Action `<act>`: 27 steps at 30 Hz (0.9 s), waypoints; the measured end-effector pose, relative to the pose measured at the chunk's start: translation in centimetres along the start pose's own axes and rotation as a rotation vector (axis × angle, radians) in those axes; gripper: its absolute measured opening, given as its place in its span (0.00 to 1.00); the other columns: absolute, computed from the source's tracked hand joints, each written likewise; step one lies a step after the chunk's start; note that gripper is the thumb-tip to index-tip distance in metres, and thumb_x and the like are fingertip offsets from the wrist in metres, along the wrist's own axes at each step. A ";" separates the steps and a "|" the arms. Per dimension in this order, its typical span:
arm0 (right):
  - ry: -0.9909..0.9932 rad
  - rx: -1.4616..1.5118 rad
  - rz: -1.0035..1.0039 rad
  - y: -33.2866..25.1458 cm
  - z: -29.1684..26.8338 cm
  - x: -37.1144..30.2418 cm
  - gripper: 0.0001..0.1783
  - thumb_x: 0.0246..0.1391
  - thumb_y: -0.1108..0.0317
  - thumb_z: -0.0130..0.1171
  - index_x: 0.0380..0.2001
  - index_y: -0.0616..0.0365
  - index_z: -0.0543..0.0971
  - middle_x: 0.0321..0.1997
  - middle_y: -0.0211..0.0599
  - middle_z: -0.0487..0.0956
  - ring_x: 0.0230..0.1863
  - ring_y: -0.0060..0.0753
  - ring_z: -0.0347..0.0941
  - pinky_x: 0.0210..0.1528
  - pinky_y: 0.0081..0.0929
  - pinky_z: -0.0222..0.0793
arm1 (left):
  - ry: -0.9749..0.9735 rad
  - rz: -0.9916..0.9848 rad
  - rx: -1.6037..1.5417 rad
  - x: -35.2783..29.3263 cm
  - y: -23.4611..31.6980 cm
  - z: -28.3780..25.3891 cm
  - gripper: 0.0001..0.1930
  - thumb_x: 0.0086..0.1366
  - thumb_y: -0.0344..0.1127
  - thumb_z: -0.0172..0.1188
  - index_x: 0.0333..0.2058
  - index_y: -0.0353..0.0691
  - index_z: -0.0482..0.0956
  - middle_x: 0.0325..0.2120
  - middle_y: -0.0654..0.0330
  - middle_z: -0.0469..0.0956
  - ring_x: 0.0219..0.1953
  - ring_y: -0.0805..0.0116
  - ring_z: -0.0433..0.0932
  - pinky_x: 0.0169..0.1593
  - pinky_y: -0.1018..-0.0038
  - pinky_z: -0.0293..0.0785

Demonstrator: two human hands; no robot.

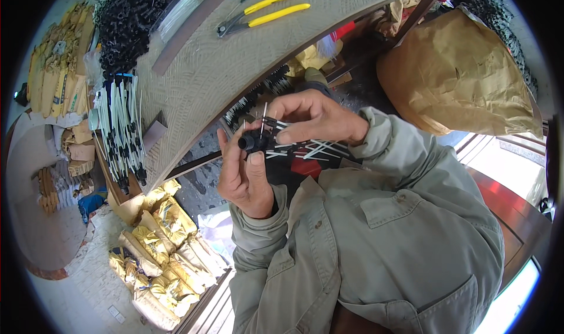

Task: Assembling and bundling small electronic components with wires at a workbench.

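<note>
Below workbench (235,69): left hand (244,178) pinches black connector (254,140); right hand (311,119) clamps white-wire bundle (311,150).

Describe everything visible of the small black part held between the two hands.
The small black part is a short, dark cylinder that looks like plastic or rubber, its round end facing the left of the picture. It is held in the air below the table edge. The left hand pinches it from below, thumb against its underside, while the right hand closes over it from above. Thin white-tipped wires fan out from it toward the right, across the lap. Its far end is hidden by the fingers.
</note>
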State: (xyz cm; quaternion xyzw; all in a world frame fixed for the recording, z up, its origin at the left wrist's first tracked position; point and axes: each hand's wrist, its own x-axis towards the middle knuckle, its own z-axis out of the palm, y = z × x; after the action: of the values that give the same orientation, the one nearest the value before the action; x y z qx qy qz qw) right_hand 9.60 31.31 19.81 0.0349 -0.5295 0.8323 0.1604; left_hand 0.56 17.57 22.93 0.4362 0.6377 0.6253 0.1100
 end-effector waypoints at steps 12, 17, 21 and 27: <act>-0.067 0.070 -0.092 -0.1 0.5 0.0 0.11 0.44 0.79 0.60 0.32 0.59 0.71 0.35 0.29 0.69 0.49 0.25 0.66 0.55 0.26 0.57 | 0.018 0.022 0.068 -0.3 0.3 0.1 0.18 0.58 0.27 0.53 0.47 0.22 0.69 0.31 0.51 0.78 0.41 0.67 0.75 0.65 0.57 0.37; -0.056 0.072 -0.079 -0.2 0.6 -0.3 0.13 0.47 0.78 0.58 0.37 0.59 0.69 0.39 0.29 0.67 0.46 0.23 0.63 0.52 0.23 0.56 | 0.023 0.008 0.055 -0.7 0.4 0.0 0.18 0.57 0.28 0.54 0.45 0.22 0.69 0.32 0.52 0.77 0.40 0.68 0.75 0.65 0.57 0.37; -0.071 0.038 -0.023 -0.9 0.8 -0.6 0.17 0.47 0.77 0.58 0.41 0.60 0.67 0.41 0.28 0.67 0.45 0.22 0.62 0.51 0.22 0.56 | 0.039 0.073 0.078 -1.1 0.1 0.5 0.19 0.53 0.28 0.58 0.43 0.23 0.71 0.34 0.53 0.76 0.38 0.70 0.74 0.65 0.56 0.37; -0.043 -0.016 -0.046 -0.4 2.0 -1.1 0.25 0.44 0.74 0.62 0.46 0.60 0.66 0.44 0.30 0.67 0.46 0.21 0.61 0.50 0.21 0.56 | 0.126 -0.019 -0.074 -1.3 -0.4 0.3 0.19 0.52 0.31 0.59 0.41 0.23 0.72 0.35 0.52 0.77 0.40 0.66 0.75 0.65 0.56 0.35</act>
State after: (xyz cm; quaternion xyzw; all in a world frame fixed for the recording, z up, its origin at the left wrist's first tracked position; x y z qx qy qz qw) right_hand 10.55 29.41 20.80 0.0637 -0.5383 0.8233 0.1684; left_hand 1.43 16.94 21.97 0.3856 0.6240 0.6735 0.0915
